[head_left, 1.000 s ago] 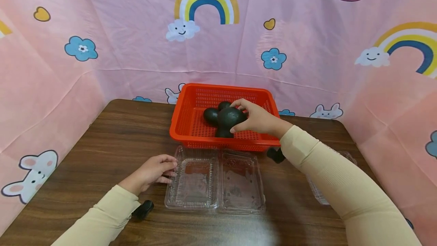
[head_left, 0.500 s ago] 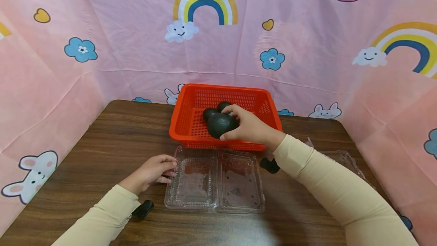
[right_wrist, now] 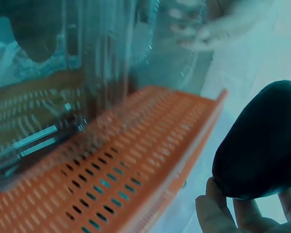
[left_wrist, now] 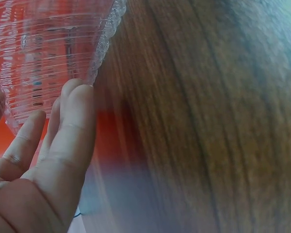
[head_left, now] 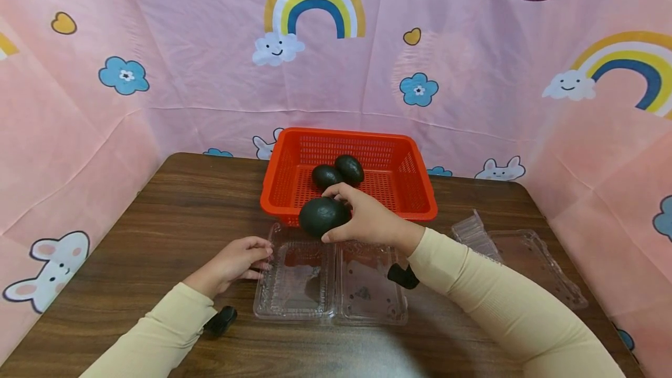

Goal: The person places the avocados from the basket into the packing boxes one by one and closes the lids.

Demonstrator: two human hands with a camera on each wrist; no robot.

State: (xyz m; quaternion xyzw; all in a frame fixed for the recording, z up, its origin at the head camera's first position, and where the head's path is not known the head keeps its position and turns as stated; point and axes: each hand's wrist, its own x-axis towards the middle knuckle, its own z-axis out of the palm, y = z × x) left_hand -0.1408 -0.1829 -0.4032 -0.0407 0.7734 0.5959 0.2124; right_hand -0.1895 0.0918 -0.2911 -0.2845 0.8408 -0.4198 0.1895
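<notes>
My right hand (head_left: 367, 217) grips a dark green avocado (head_left: 321, 216) by its right end, held above the front rim of the red basket and the back of an open clear plastic clamshell box (head_left: 299, 302). In the right wrist view the avocado (right_wrist: 264, 145) rests against the curled fingertips. Two more avocados (head_left: 326, 177) lie side by side in the red basket (head_left: 406, 159). My left hand (head_left: 236, 264) is at the left edge of the clamshell, and the left wrist view has its fingers (left_wrist: 72, 128) extended against the ribbed clear wall (left_wrist: 48, 53).
Another open clear clamshell (head_left: 530, 261) lies on the right side of the brown wooden table (head_left: 173, 214), partly hidden by the right sleeve. A pink patterned cloth (head_left: 336, 86) stands round the back and sides of the table.
My right hand has lifted the avocado out of the basket and brought it forward and left, toward the clamshell. The left hand has stayed at the clamshell's edge.
</notes>
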